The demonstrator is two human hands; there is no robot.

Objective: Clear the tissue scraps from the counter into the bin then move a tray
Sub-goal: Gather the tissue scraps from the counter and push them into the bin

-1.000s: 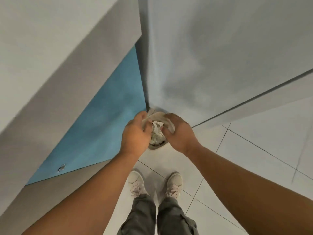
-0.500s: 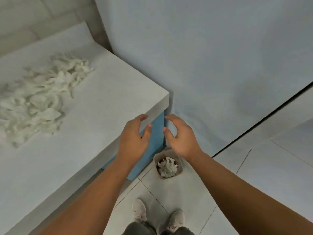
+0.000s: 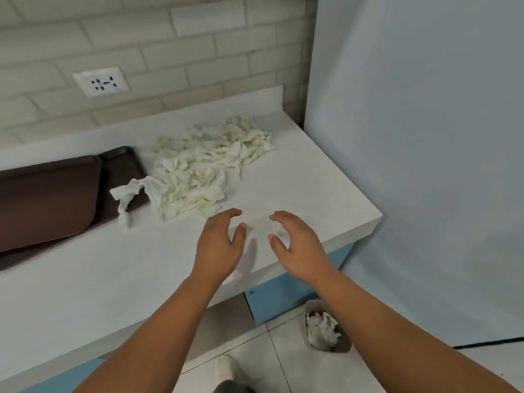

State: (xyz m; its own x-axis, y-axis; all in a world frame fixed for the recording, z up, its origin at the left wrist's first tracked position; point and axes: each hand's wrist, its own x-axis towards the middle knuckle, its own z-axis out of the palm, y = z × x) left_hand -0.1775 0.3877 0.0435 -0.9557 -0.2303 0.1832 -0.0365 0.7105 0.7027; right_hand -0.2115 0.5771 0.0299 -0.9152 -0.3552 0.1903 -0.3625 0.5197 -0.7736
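A heap of white tissue scraps [image 3: 209, 163] lies on the pale counter [image 3: 297, 177], toward the back. One larger crumpled tissue [image 3: 127, 194] drapes over the edge of a dark brown tray [image 3: 48, 199] at the left. My left hand [image 3: 219, 245] and my right hand [image 3: 297, 245] hover over the counter's near right corner, palms facing each other, fingers loosely curved, holding nothing. Both are a short way in front of the heap. A small grey bin [image 3: 337, 344] with tissue inside stands on the floor by the blue cabinet, partly behind my right forearm.
A wall socket [image 3: 102, 82] sits in the brick-tiled back wall. A plain grey wall [image 3: 425, 137] closes the right side of the counter. Blue cabinet fronts [image 3: 283, 296] run under the counter. My shoe [image 3: 226, 370] is on the tiled floor.
Both hands rose from the bin on the floor, left the tissue in it, and came up over the counter's corner. The view lifted from the floor to the counter.
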